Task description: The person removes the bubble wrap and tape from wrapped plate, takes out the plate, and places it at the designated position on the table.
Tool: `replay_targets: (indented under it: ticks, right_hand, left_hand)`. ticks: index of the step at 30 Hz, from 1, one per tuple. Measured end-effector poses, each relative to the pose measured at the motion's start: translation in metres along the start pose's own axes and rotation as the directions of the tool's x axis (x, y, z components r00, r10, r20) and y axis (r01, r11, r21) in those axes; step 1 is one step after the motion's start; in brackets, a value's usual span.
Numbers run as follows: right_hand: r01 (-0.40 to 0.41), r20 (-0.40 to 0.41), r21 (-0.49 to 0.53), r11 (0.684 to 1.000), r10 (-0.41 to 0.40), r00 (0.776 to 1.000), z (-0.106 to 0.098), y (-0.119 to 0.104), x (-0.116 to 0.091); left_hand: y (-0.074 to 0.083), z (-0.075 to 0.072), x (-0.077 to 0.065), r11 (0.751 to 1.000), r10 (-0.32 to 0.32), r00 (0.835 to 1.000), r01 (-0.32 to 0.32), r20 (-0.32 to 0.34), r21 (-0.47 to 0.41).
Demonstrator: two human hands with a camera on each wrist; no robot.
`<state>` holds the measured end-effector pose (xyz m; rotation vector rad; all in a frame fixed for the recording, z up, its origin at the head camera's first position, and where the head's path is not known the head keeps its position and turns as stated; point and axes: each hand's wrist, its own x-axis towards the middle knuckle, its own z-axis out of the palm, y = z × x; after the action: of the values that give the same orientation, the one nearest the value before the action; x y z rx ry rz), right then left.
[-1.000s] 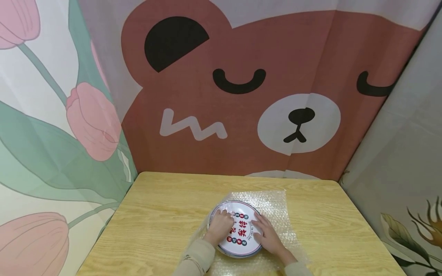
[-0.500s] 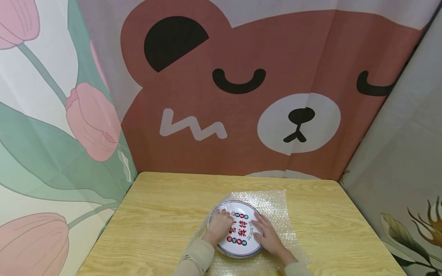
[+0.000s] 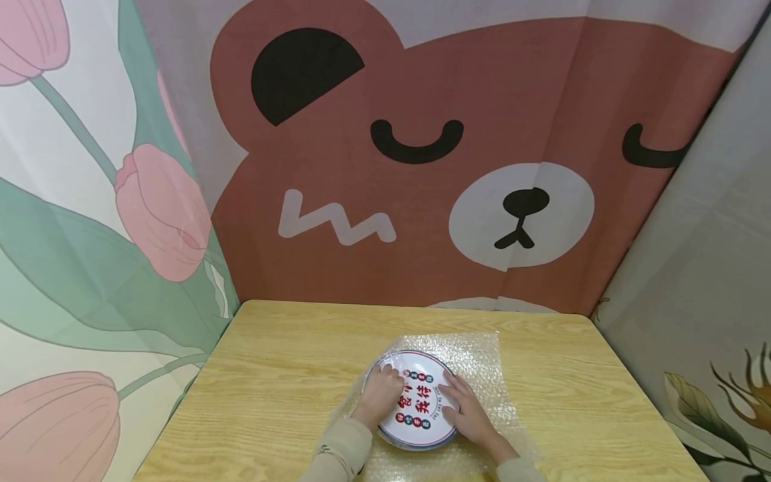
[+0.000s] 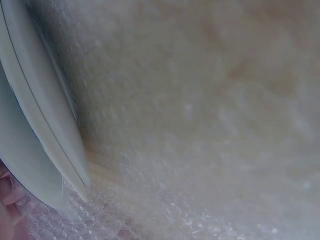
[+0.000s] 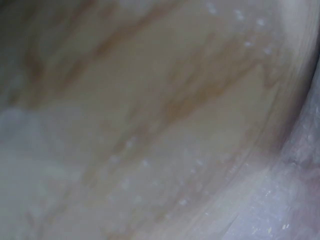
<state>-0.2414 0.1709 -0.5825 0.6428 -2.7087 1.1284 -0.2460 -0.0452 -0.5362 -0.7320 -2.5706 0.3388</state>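
Observation:
A round white plate (image 3: 415,432) with a blue rim and red printed characters lies on bubble wrap (image 3: 470,351). In the left wrist view, two plate rims (image 4: 37,102) sit one against the other, so it looks like a stack. My left hand (image 3: 381,393) is over the left part of the top plate with its fingers bent. Whether those fingertips press the plate or pinch something is hidden. On the right side of the plate rests my right hand (image 3: 470,414), its fingers and thumb spread over the rim. The right wrist view is mostly blurred bubble wrap (image 5: 290,195) and wood.
The wood-grain table (image 3: 289,361) runs out to both sides and behind the wrap. A curtain with a brown bear (image 3: 337,161) hangs at its far edge. Flower-patterned cloth (image 3: 162,214) covers the left side, and a pale cloth (image 3: 699,268) hangs at the right.
My left hand has slid slightly left over the plate, uncovering more of the red print. The right hand, plate and bubble wrap have stayed in place.

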Motion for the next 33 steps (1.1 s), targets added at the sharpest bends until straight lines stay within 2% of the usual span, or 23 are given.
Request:
replay_targets:
  ticks: [10,18,26,33]
  right_hand:
    - [0.004,0.000,-0.008,1.000,-0.004,1.000,-0.0008,-0.0008,0.0000]
    - [-0.021,0.020,-0.009,1.000,0.021,1.000,-0.0015,-0.0017,0.0000]
    - [-0.008,0.011,-0.001,1.000,0.008,1.000,-0.0018,-0.0019,0.0001]
    - [-0.001,-0.004,0.008,1.000,0.001,1.000,-0.0009,-0.0026,0.0002]
  left_hand:
    - [-0.0018,0.0055,-0.0008,1.000,-0.005,0.999,0.004,-0.052,-0.013]
    - [-0.0029,0.0023,-0.0002,1.000,-0.012,0.999,0.012,-0.030,-0.022]
    - [-0.0037,0.0011,0.0005,1.000,-0.022,1.000,0.022,0.003,-0.016]
    - [-0.0050,0.0033,-0.0004,0.999,-0.032,0.999,0.031,-0.038,-0.020]
